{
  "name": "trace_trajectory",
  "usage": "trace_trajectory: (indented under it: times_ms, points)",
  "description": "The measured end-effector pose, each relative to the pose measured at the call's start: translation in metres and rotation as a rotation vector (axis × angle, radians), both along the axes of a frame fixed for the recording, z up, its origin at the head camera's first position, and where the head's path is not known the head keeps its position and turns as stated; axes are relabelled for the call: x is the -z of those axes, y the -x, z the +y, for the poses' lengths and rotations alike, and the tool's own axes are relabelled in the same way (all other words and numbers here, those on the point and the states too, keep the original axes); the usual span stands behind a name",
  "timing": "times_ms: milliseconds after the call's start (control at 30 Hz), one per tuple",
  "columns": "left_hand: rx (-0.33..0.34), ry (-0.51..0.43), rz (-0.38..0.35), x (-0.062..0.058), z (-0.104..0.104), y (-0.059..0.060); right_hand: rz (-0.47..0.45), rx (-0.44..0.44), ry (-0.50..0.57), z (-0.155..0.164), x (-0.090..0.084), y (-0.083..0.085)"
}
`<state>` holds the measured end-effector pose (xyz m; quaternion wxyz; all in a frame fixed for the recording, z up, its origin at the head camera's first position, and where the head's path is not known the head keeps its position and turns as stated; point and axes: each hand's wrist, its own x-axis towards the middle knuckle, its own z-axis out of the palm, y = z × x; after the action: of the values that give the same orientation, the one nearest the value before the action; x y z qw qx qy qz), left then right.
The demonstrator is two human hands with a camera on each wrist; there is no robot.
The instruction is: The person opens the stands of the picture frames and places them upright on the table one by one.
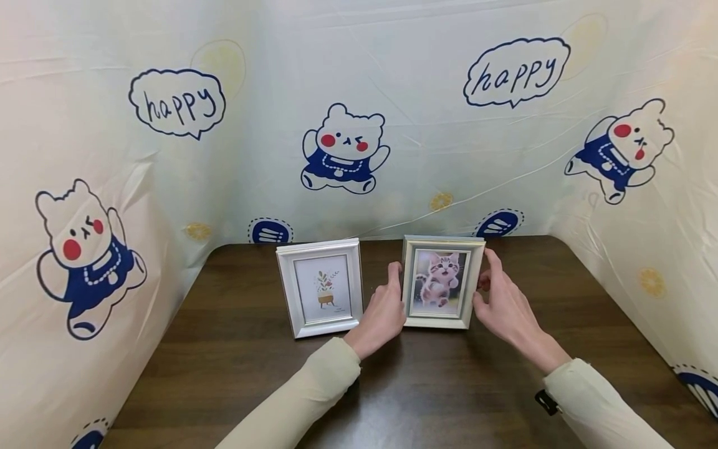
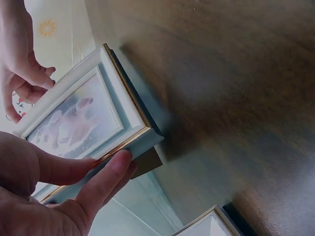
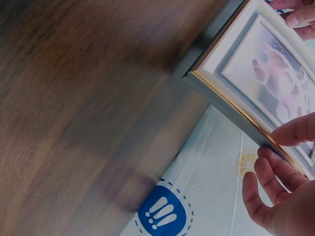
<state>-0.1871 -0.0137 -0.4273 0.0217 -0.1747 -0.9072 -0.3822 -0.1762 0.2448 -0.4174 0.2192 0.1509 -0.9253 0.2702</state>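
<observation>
A cream picture frame (image 1: 437, 322) with gold trim, holding a kitten photo (image 1: 440, 282), stands on the dark wooden table in the head view, leaning slightly back. My left hand (image 1: 382, 312) pinches its left edge, and in the left wrist view the thumb (image 2: 66, 169) lies near the front rim with fingers along the side. On the opposite edge my right hand (image 1: 507, 307) pinches the same frame, its thumb (image 3: 295, 130) at the front and fingers at the side. Left of it stands a white picture frame (image 1: 328, 327) with a potted-plant print (image 1: 326, 293), close to my left hand.
The brown wooden table (image 1: 235, 362) ends at the back against a pale curtain (image 1: 263, 162) printed with bears and "happy" bubbles. The same fabric rises along the left and right sides. A black band (image 1: 546, 402) shows at my right cuff.
</observation>
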Motion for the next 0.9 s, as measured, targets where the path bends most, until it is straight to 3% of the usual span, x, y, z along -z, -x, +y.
trace_trajectory:
  times_ms: [500,900]
  points:
    - [-0.001,0.014,-0.017,0.0004,0.0035,0.0061,0.029,-0.012,-0.003,0.0024,0.0064,0.0050]
    - [-0.010,0.044,-0.038,-0.0004,0.0059,0.0075,-0.009,0.008,-0.018,0.0030,0.0040,0.0043]
